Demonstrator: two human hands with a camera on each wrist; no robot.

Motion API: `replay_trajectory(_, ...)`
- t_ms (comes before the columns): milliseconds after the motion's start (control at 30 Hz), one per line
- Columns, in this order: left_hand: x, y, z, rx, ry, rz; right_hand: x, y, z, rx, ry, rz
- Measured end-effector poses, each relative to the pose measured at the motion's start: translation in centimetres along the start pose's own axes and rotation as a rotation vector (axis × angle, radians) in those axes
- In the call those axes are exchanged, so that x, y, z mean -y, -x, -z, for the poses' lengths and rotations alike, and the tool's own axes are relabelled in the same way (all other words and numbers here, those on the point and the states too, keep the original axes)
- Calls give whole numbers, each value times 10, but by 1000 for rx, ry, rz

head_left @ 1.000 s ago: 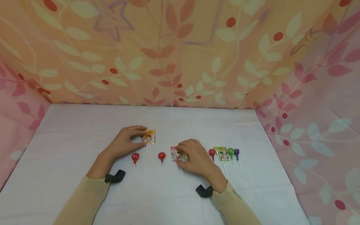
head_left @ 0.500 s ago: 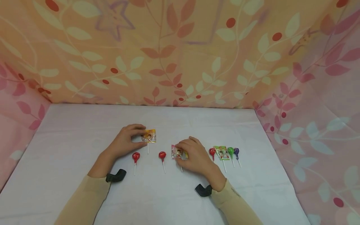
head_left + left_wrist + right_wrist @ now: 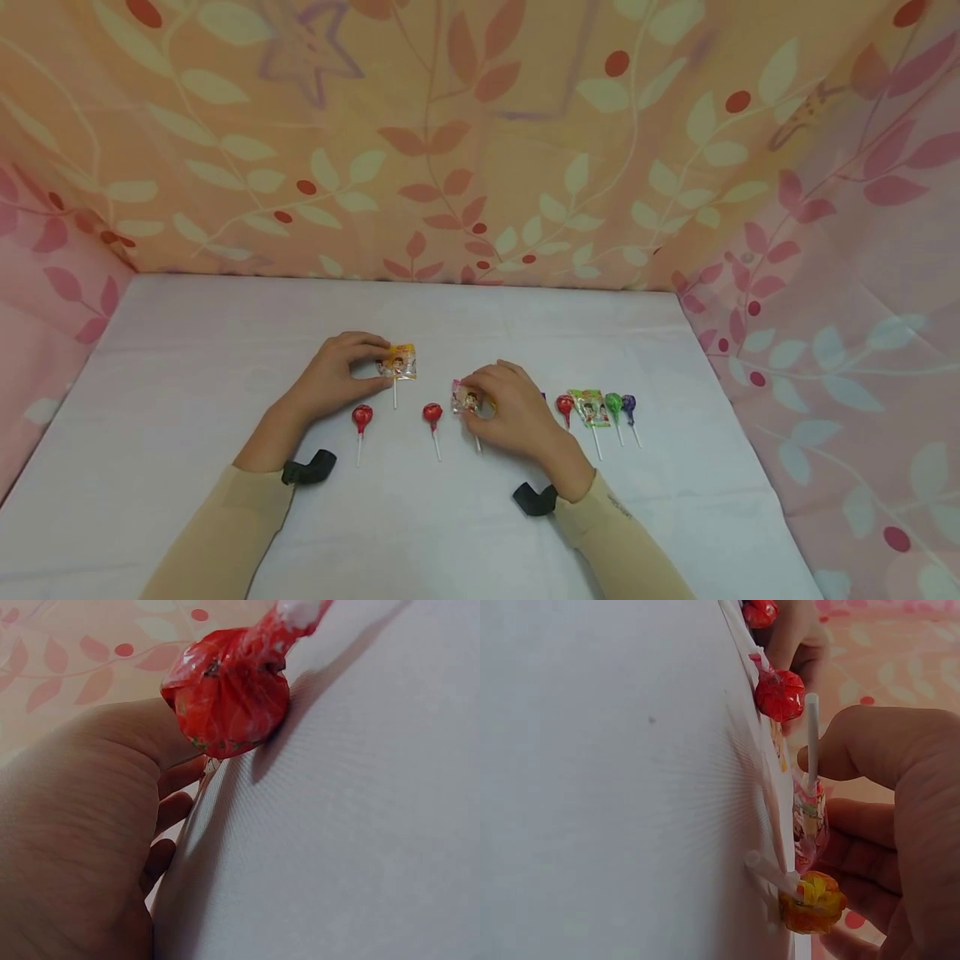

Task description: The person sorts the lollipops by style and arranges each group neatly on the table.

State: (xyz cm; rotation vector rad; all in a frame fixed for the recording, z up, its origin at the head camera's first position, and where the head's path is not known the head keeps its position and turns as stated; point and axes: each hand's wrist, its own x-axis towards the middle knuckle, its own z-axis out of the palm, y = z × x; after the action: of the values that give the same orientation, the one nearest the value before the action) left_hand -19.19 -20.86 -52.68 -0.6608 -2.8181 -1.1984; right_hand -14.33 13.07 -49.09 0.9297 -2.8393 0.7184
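1. Left hand (image 3: 333, 371) pinches orange-packet lollipop (image 3: 402, 363), beyond-left of middle red lollipop (image 3: 432, 412).
2. Right hand (image 3: 513, 408) pinches pink-packet lollipop (image 3: 458, 398), right of that red.
3. We judge work midway: neither let go; green-packet lollipop (image 3: 591, 408) lies free, farther right.

1. At the fingertips of the left hand (image 3: 334, 372): orange packet (image 3: 402, 364), printed plastic-looking film, shiny.
2. At the fingers of the right hand (image 3: 513, 408): pink packet (image 3: 810, 821), glossy, crinkled film; its white stick (image 3: 813, 739) is smooth.
3. Just beside the right hand: yellow lollipop (image 3: 815, 906), glossy, creased wrapper.
4. Near the left hand: red lollipop (image 3: 225, 701), shiny, twisted plastic-looking wrapper.
5. Under both hands: white cloth (image 3: 225, 350), matt, finely woven.
6. At the wrists: beige sleeves (image 3: 217, 533), matt cloth; black mounts (image 3: 313, 468), dull.
7. Beyond both hands: printed cloth curtain (image 3: 532, 179), mostly matt.
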Motion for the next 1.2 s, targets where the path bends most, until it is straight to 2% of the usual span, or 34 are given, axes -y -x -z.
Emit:
replay_trajectory(333, -4, 2, 3, -3, 0, -5, 1, -15, -3, -16, -16, 23)
replay_trajectory(567, -3, 1, 3, -13, 12, -38, 5, -26, -6, -32, -17, 46)
replay_trajectory(867, -3, 1, 2, -24, 8, -61, 10, -43, -8, -12, 9, 20)
replay_trajectory(1200, -2, 0, 0, -35, -2, -93, 9, -55, -12, -18, 22, 34)
